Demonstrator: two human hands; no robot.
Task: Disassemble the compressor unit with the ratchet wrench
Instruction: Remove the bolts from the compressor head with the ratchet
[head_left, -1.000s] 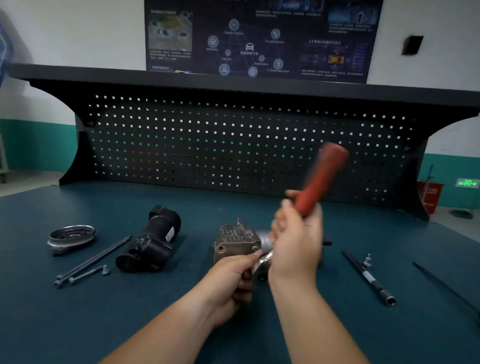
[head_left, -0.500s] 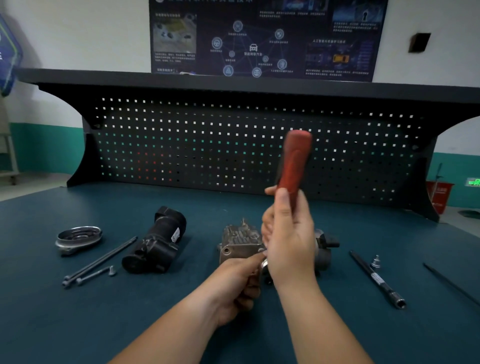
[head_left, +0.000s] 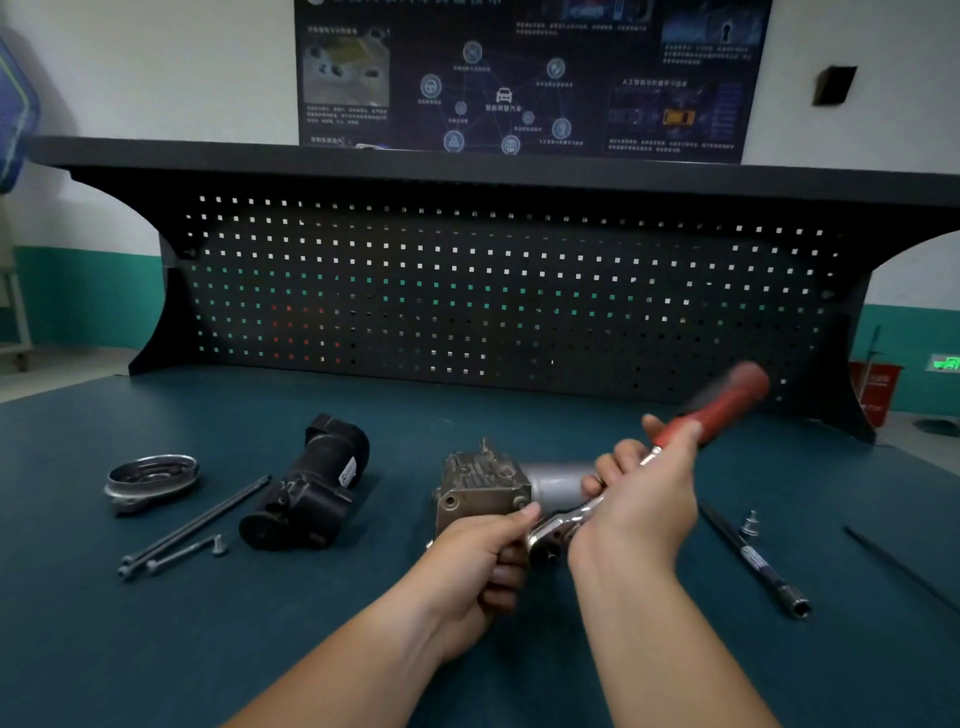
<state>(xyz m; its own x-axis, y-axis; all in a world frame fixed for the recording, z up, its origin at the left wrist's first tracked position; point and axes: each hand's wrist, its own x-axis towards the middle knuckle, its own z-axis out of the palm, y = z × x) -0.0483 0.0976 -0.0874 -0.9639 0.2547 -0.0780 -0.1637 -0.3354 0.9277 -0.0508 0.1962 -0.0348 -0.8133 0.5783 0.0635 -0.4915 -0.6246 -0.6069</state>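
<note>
One ratchet wrench (head_left: 722, 408), one compressor body (head_left: 480, 488), one black motor (head_left: 311, 488), one round cover (head_left: 150, 475), two long bolts (head_left: 202, 517) (head_left: 179, 556).

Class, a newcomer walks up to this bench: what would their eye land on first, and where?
The red-handled ratchet wrench, blurred, slanting up right of centre in the right hand. Below it, the left hand grips the grey compressor unit at mid-bench. To the left lies a black cylindrical part.

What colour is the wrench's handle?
Red; the wrench handle shows best in the head view.
</note>
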